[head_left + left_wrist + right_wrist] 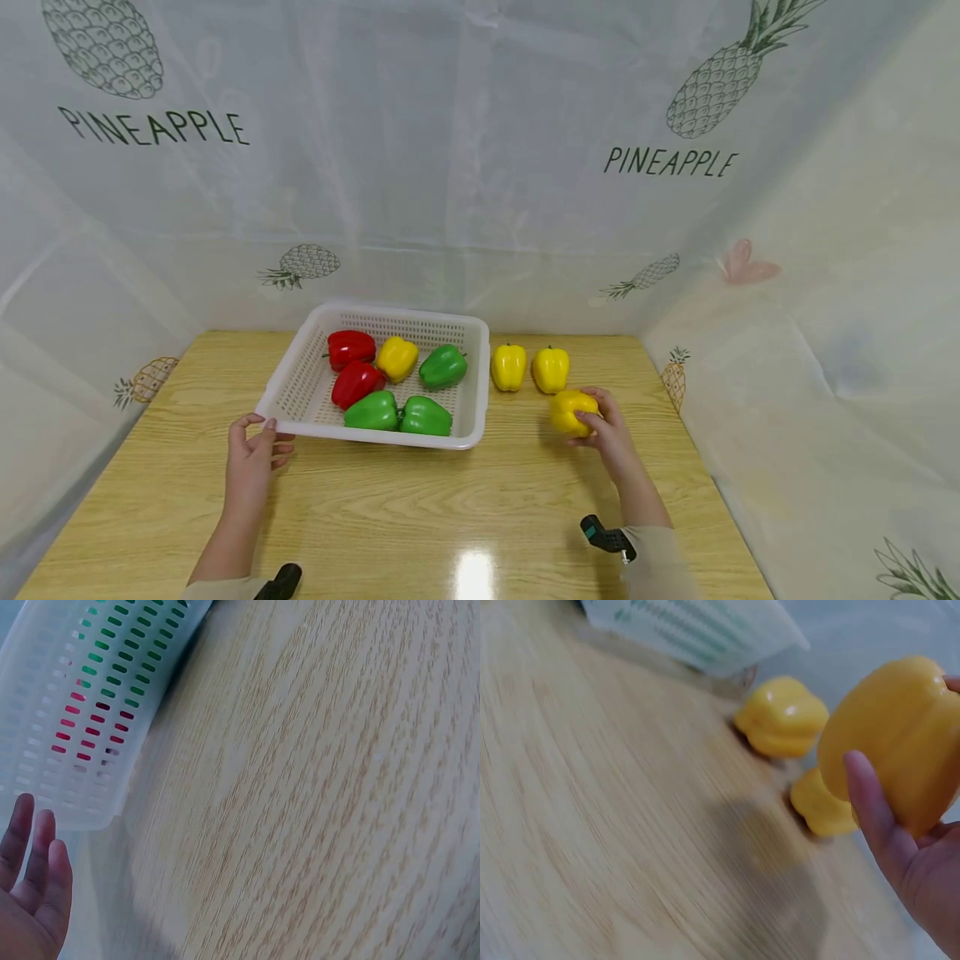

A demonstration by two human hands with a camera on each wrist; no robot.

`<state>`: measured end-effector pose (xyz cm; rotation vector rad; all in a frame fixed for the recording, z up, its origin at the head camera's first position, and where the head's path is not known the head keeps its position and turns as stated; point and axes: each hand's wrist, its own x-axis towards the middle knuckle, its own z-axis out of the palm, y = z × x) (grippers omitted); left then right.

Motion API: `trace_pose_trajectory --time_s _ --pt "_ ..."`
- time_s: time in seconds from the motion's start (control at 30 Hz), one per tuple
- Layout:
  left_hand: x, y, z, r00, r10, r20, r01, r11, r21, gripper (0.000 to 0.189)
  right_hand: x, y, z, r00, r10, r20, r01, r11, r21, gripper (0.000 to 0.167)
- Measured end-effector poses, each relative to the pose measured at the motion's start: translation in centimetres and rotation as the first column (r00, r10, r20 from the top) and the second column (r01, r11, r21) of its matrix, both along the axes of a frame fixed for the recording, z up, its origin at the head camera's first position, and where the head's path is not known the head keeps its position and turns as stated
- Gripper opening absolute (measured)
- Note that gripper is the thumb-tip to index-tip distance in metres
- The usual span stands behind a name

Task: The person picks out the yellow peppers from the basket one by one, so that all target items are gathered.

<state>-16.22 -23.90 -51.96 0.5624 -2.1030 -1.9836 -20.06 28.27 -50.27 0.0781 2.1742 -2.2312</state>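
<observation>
My right hand (607, 429) grips a yellow bell pepper (573, 412), held above the table; in the right wrist view the thumb lies along that pepper (892, 742). Two more yellow bell peppers, one on the left (508, 367) and one on the right (551, 370), stand just beyond it. My left hand (251, 454) holds the near left corner of a white plastic basket (375, 432) between thumb and index finger. The other fingers extend below the rim. Inside the basket lie two red peppers (351, 349), one yellow pepper (397, 358) and three green peppers (442, 367).
The wooden table (390, 508) reaches back to a hanging sheet (465, 167) printed with pineapples. Sheets also bound the left and right sides. The basket's right wall is close to the left standing yellow pepper.
</observation>
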Motion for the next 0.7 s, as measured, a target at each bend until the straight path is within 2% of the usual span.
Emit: trace_pose_trajectory --time_s 0.2,0.4,0.53,0.7 --pt "0.0 0.0 0.1 1.000 0.002 0.007 -0.002 1.000 0.009 0.016 -1.3 2.0 0.3 0.997 0.067 0.026 -0.068 0.997 0.043 0.052" --pt "-0.2 0.0 -0.1 1.000 0.009 0.001 -0.009 1.000 0.008 0.016 -2.9 3.8 0.3 0.992 0.126 0.018 -0.127 0.987 0.103 0.054" --pt "-0.1 0.0 -0.1 1.000 0.012 -0.008 -0.012 1.000 0.005 0.017 -3.7 4.6 0.6 0.989 0.143 0.020 -0.144 0.972 0.183 0.056" --pt "-0.2 0.0 -0.2 1.000 0.011 -0.015 -0.011 1.000 -0.004 0.017 -4.5 5.3 1.5 0.986 0.163 0.024 -0.163 0.941 0.295 0.063"
